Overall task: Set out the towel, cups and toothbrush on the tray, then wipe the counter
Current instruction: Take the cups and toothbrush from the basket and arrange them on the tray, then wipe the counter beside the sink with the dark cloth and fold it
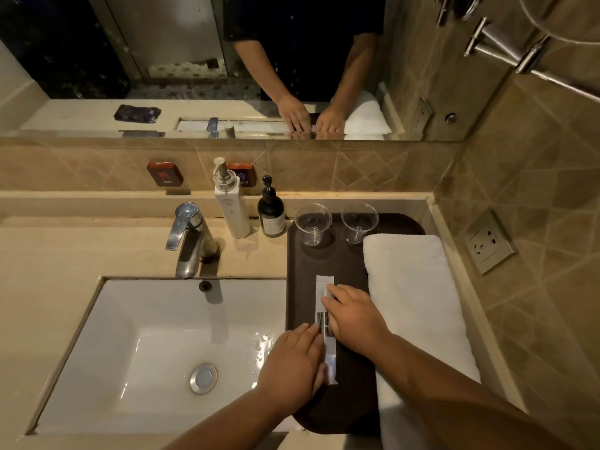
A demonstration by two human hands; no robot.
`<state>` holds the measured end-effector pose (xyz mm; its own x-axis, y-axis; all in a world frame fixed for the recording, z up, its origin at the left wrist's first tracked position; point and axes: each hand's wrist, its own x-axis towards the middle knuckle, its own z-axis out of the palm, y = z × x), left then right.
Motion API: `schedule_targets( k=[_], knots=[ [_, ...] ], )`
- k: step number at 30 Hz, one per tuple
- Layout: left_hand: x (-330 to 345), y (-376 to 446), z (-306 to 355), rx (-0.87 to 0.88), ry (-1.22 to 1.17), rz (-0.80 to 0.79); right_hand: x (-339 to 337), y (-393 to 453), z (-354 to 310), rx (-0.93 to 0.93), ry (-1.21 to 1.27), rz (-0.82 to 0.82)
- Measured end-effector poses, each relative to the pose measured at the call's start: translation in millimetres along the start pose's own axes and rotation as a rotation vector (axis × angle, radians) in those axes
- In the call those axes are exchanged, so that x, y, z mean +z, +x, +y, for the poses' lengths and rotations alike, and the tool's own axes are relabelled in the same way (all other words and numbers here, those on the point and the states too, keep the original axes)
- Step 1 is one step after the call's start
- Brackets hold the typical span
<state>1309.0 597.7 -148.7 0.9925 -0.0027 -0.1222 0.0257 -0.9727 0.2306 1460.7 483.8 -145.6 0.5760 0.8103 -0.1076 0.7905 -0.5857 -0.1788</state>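
Note:
A dark brown tray [305,271] lies on the counter right of the sink. Two clear plastic cups [312,224] [358,221] stand upright at its far end. A folded white towel [412,293] lies along its right side. A toothbrush in a long white wrapper [324,282] lies lengthwise on the tray's middle. My right hand [354,315] rests flat on the packet's middle from the right, fingertips on it. My left hand [293,365] presses the packet's near end from the left, fingers together.
A white sink [130,345] with a chrome tap [188,235] fills the left. A white pump bottle [231,203] and a dark pump bottle [271,212] stand behind the tray's left corner. A wall socket [488,243] is on the right; a mirror [194,60] is above.

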Motion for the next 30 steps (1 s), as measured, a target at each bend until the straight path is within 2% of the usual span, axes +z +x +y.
schedule_targets(
  k=[2,5,8,11,13,16,18,23,30],
  knots=[
    [-16,4,-12,-0.068,-0.01,0.018,-17,4,-3,-0.02,0.007,0.033],
    [-47,8,-35,-0.187,0.031,0.035,-53,14,-15,-0.002,-0.013,-0.117],
    [-89,8,-57,-0.311,0.096,-0.05,-99,25,-35,-0.007,-0.085,-0.274],
    [-135,-5,-74,-0.417,0.08,-0.063,-139,36,-64,-0.062,-0.149,-0.311],
    [-160,-22,-82,-0.45,0.104,0.027,-158,40,-86,-0.094,-0.158,-0.251],
    [-182,-57,-93,-0.478,0.137,0.304,-167,38,-120,-0.122,-0.077,-0.037],
    [-186,-85,-101,-0.542,0.159,0.404,-161,34,-143,-0.158,-0.006,0.095],
    [-175,-159,-126,-0.684,0.212,0.444,-131,25,-199,-0.239,0.055,0.268],
    [-164,-276,-172,-0.761,0.234,0.416,-87,14,-294,-0.265,-0.042,0.24]
  ],
)
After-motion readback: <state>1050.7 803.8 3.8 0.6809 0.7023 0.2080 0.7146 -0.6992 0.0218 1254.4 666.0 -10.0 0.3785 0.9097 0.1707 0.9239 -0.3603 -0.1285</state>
